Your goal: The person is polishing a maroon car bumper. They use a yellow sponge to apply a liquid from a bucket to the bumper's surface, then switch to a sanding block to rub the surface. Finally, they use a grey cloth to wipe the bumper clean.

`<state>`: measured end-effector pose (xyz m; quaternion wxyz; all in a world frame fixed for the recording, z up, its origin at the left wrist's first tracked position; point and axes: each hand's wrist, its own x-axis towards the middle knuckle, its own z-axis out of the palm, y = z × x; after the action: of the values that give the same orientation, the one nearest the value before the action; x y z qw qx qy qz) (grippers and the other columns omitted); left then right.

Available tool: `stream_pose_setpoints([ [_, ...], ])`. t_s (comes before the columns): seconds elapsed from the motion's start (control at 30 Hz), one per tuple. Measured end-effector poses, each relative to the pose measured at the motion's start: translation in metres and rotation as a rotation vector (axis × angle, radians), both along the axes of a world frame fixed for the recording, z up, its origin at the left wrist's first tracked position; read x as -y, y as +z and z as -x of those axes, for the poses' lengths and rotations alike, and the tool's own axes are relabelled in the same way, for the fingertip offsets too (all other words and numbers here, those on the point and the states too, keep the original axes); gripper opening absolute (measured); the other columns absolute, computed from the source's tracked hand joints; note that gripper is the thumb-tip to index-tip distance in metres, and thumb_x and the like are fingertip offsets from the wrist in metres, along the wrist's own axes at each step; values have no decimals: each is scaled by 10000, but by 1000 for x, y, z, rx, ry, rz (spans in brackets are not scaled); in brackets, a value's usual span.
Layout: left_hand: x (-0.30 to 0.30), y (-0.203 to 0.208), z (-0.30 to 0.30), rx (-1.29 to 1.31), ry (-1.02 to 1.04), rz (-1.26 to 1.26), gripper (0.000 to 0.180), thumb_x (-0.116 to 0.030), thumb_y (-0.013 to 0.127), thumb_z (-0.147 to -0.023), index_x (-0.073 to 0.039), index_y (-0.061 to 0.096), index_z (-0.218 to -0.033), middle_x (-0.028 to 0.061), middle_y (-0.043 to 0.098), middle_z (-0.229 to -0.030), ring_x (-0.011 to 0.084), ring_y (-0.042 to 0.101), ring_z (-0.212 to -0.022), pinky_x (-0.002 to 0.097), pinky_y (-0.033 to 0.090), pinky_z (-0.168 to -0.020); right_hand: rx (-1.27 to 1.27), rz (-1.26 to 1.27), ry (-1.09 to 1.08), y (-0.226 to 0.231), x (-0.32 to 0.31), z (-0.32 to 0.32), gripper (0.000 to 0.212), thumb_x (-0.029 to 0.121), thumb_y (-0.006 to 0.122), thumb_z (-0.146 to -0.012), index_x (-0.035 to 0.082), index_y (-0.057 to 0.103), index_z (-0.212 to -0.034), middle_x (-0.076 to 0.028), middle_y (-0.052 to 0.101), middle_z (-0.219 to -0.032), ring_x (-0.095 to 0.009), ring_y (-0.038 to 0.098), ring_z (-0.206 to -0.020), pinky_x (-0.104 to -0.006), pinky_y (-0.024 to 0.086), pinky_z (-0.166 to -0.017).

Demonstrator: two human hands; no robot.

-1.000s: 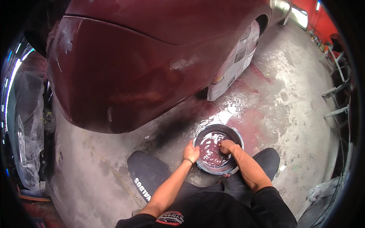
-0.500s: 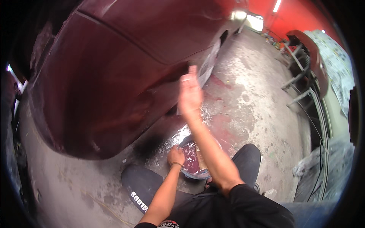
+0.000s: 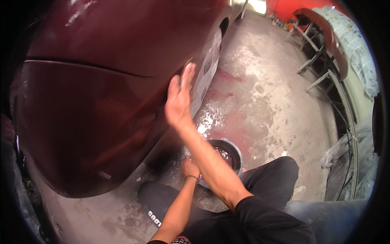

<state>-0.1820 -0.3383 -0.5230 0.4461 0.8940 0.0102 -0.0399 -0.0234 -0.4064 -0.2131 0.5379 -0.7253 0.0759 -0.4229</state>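
A dark red car body [image 3: 93, 101] fills the left and upper part of the head view. My right hand [image 3: 180, 99] lies along its lower side, fingers stretched out with a gap between them. Whether anything thin lies under that palm is hidden. Below, between my knees, stands a dark round bucket [image 3: 235, 151] with reddish wet contents. My left hand [image 3: 189, 166] is at the bucket's left rim, its fingers curled there. My right forearm crosses over the bucket and covers part of it.
Pale masking sheet [image 3: 207, 73] hangs along the car's lower edge. Wet reddish patches mark the concrete floor [image 3: 268, 122]. On the right, a metal stand [image 3: 343, 97] carries a dark red panel [image 3: 325, 30], with plastic sheeting [image 3: 341, 162] below.
My right hand has moved left and slightly down, from beside the masked edge onto the car's side. The left hand stays by the bucket rim. The view has shifted.
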Motion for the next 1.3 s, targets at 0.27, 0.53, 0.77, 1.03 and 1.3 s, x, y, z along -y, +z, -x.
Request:
stream_pose_setpoints([
  [0.27, -2, 25, 2, -140, -65, -120, 335, -254, 660, -957, 4, 731, -1159, 266, 740, -1137, 438, 702, -1093, 502, 541, -967, 124, -131, 14, 17, 77, -20, 752, 438, 386, -1144, -48, 159, -1670, -299, 150, -1743, -475, 122, -1620, -541, 162, -1312],
  [0.53, -49, -80, 7, -170, -106, 177, 349, -309, 749, -957, -30, 718, -1164, 178, 778, -1128, 341, 733, -1050, 465, 553, -897, 56, -239, 146, -106, 8, -2, 734, 465, 304, -1158, 32, 86, -1709, -226, 20, -1784, -418, -4, -1650, -691, 74, -1261],
  [0.77, -10, 11, 2, -188, -113, 56, 289, -306, 723, -976, -40, 754, -1086, 188, 798, -1042, 359, 758, -1012, 483, 571, -868, 140, -148, 61, -14, 84, -19, 714, 434, 353, -1150, -25, 194, -1672, -271, 170, -1749, -501, 128, -1612, -693, 104, -1262],
  [1.03, 2, 42, -2, -6, -69, -218, 297, -271, 677, -940, 15, 712, -1011, 284, 727, -925, 477, 718, -926, 505, 549, -821, -124, -499, 219, -112, -73, 46, 753, 452, 304, -1155, 52, -6, -1713, -226, -33, -1785, -458, -44, -1638, -741, 18, -1233],
  [1.3, -34, -21, -1, -279, -36, -120, 367, -325, 695, -1009, -16, 681, -1207, 180, 712, -1164, 274, 666, -1040, 452, 499, -950, 27, -705, 186, -123, -17, 15, 812, 511, 256, -1156, -88, 49, -1665, -262, -6, -1770, -390, -32, -1646, -472, 32, -1337],
])
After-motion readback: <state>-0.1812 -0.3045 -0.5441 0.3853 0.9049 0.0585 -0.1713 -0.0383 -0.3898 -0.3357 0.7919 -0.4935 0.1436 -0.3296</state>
